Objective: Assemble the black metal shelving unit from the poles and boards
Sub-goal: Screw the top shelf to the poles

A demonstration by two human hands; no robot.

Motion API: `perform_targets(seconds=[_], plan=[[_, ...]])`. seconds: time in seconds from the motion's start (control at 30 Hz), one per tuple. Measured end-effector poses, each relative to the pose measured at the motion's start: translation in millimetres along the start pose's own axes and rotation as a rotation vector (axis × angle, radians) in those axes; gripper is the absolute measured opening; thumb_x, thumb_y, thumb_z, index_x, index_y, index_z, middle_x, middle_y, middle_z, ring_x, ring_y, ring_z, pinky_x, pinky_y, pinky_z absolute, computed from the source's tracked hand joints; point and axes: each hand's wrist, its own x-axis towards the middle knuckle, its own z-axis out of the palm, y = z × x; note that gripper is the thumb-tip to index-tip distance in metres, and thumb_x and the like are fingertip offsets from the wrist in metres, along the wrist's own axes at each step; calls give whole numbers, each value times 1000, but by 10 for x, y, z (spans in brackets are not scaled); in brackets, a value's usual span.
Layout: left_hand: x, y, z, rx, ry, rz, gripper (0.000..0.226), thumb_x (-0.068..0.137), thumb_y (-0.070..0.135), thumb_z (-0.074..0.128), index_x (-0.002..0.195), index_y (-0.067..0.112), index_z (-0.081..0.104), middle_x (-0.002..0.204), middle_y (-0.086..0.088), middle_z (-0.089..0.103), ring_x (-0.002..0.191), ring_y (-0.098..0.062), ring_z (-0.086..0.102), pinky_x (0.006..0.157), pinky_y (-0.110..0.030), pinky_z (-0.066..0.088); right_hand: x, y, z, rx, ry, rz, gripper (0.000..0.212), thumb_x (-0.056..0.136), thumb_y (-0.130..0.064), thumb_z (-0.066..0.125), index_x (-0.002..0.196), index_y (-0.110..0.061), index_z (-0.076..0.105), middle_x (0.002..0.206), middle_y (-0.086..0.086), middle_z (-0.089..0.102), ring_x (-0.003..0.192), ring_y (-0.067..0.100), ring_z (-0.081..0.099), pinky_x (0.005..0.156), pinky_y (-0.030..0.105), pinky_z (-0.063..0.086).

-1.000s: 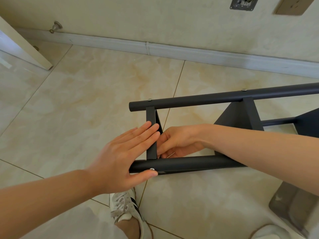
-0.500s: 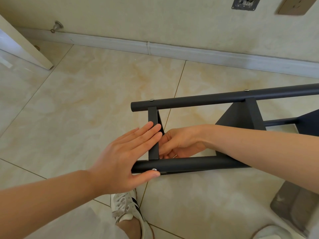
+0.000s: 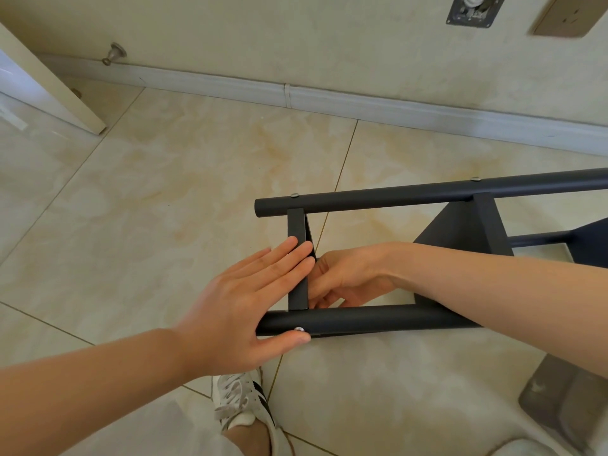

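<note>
Left hand point(image 3: 237, 304) presses flat, fingers point(image 3: 289, 255) straight together, on end board point(image 3: 297, 225) and near pole point(image 3: 378, 319); right hand point(image 3: 348, 274) curls fingers behind board, grip unclear.

One wide-angle camera rides on the person's head, facing forward and steeply down onto the tiled floor point(image 3: 148, 209). It sits close: the left forearm point(image 3: 82, 390) enters at the lower left corner, the right forearm point(image 3: 510, 291) at the right edge, a sneaker point(image 3: 240, 399) shows beneath, and the baseboard point(image 3: 362, 103) curves across the top.
</note>
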Motion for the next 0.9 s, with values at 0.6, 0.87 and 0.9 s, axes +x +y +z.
perform_targets(seconds=[0.6, 0.87, 0.9], plan=[[3, 11, -1, -40, -12, -29, 77, 91, 56, 60, 149, 8, 41, 159, -4, 35, 151, -19, 26, 119, -41, 33, -16, -119, 13, -41, -42, 59, 15, 97, -16, 58, 108, -11, 68, 104, 5, 70, 101, 21, 63, 98, 40, 51], [-2, 5, 4, -56, -15, -23, 79, 90, 52, 65, 149, 7, 41, 160, -6, 34, 151, -21, 26, 116, -47, 37, -22, -113, -57, -80, -66, 68, 20, 97, -17, 58, 112, -8, 68, 101, 5, 67, 101, 24, 54, 106, 45, 44], [-2, 4, 3, -54, -17, -24, 79, 90, 52, 65, 150, 7, 40, 160, -6, 34, 151, -21, 26, 116, -47, 37, -5, -111, -48, -96, -63, 70, 23, 96, -19, 59, 115, -6, 67, 102, 6, 67, 101, 23, 56, 105, 45, 45]])
